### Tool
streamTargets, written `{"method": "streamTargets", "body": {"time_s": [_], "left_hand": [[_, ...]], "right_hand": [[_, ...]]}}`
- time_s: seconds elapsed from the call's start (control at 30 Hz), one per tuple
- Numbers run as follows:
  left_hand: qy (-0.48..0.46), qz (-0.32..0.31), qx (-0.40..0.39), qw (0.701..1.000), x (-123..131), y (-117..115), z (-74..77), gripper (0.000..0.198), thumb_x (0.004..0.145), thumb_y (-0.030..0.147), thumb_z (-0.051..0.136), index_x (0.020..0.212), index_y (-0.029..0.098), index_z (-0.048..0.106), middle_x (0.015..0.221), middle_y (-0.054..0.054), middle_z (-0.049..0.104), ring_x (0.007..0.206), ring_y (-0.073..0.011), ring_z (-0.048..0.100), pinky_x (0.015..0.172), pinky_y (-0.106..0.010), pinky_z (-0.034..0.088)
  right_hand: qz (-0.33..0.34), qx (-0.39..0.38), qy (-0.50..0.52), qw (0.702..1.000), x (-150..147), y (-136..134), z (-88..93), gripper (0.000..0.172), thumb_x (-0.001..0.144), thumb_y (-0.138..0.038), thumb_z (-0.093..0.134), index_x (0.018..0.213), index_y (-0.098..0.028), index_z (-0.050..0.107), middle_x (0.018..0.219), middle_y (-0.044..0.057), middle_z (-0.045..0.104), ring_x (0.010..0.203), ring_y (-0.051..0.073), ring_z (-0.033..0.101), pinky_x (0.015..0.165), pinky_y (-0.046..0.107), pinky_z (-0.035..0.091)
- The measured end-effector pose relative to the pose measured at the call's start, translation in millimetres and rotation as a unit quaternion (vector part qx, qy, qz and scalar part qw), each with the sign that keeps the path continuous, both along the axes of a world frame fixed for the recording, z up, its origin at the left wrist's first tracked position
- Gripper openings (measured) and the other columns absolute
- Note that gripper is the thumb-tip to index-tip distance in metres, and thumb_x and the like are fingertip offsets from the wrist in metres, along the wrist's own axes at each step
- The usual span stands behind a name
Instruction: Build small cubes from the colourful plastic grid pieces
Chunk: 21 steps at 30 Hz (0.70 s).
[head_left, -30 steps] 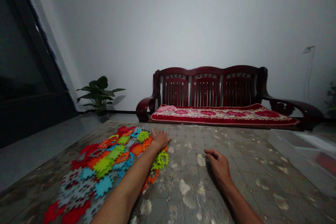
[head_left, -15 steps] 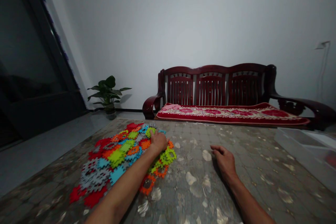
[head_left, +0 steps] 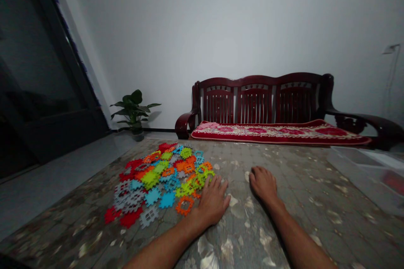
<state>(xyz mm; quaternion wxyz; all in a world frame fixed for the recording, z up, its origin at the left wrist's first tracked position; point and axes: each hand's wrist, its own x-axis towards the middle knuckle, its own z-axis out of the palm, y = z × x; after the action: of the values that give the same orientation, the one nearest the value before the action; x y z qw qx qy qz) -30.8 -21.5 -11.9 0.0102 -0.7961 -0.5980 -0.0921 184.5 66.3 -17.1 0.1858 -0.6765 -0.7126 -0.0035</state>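
A spread pile of flat, notched plastic building pieces [head_left: 153, 178] in red, orange, green, blue and grey lies on the left part of the table. Beside the pile's right edge, my left hand [head_left: 213, 201] rests palm down with its fingers spread. Its fingertips are close to some green pieces [head_left: 202, 176], and nothing shows in its grasp. An orange piece with an open centre [head_left: 184, 205] lies just left of that hand. My right hand [head_left: 264, 183] rests on the table farther right, its fingers curled under and together. No object shows in it, though its fingertips are hidden.
A patterned cloth [head_left: 243, 235] covers the table. At the right edge stands a translucent plastic box [head_left: 356, 172] with something red inside. Beyond the table are a dark wooden bench [head_left: 252, 96] with a red floral cushion [head_left: 277, 131] and a potted plant [head_left: 134, 111].
My left hand has come off the pile, moving right and nearer to me, and its fingers have spread. My right hand has shifted slightly left, with its fingers now turned down onto the table.
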Motion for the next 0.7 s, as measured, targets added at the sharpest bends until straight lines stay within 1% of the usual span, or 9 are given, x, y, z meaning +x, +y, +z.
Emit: {"method": "streamTargets", "body": {"time_s": [0.2, 0.37, 0.53, 0.7], "left_hand": [[-0.009, 0.013, 0.003, 1.000, 1.6, 2.2, 0.8, 0.055, 0.103, 0.048, 0.042, 0.150, 0.024, 0.056, 0.161, -0.013, 0.053, 0.154, -0.0299, 0.040, 0.131, -0.056, 0.023], [-0.037, 0.018, 0.013, 0.999, 2.7, 3.8, -0.9, 0.051, 0.101, 0.046, 0.046, 0.146, 0.024, 0.059, 0.157, -0.013, 0.056, 0.151, -0.0290, 0.044, 0.131, -0.055, 0.024], [-0.053, 0.017, 0.020, 0.998, 2.8, 4.3, -0.6, 0.049, 0.101, 0.044, 0.048, 0.144, 0.025, 0.061, 0.155, -0.012, 0.058, 0.150, -0.0286, 0.045, 0.130, -0.056, 0.024], [-0.055, 0.015, 0.018, 0.998, 2.3, 3.2, 1.6, 0.049, 0.101, 0.043, 0.047, 0.144, 0.026, 0.061, 0.155, -0.012, 0.058, 0.150, -0.0288, 0.046, 0.130, -0.055, 0.026]], "right_hand": [[0.006, -0.002, -0.031, 0.999, -3.8, 0.1, 5.0, 0.038, 0.103, -0.028, 0.041, 0.121, -0.017, 0.073, 0.134, 0.017, 0.069, 0.120, 0.030, 0.063, 0.096, 0.038, 0.043], [0.036, 0.003, -0.029, 0.999, -5.9, 3.0, 6.0, 0.036, 0.103, -0.025, 0.042, 0.117, -0.018, 0.074, 0.128, 0.015, 0.072, 0.118, 0.027, 0.063, 0.096, 0.034, 0.041], [0.031, -0.002, -0.030, 0.999, -7.8, 4.0, 8.8, 0.036, 0.104, -0.025, 0.042, 0.113, -0.017, 0.075, 0.125, 0.015, 0.073, 0.116, 0.027, 0.064, 0.094, 0.034, 0.041], [0.029, -0.008, -0.045, 0.999, -9.1, 3.1, 10.2, 0.035, 0.104, -0.025, 0.043, 0.116, -0.016, 0.074, 0.125, 0.016, 0.072, 0.117, 0.027, 0.064, 0.093, 0.034, 0.041]]}}
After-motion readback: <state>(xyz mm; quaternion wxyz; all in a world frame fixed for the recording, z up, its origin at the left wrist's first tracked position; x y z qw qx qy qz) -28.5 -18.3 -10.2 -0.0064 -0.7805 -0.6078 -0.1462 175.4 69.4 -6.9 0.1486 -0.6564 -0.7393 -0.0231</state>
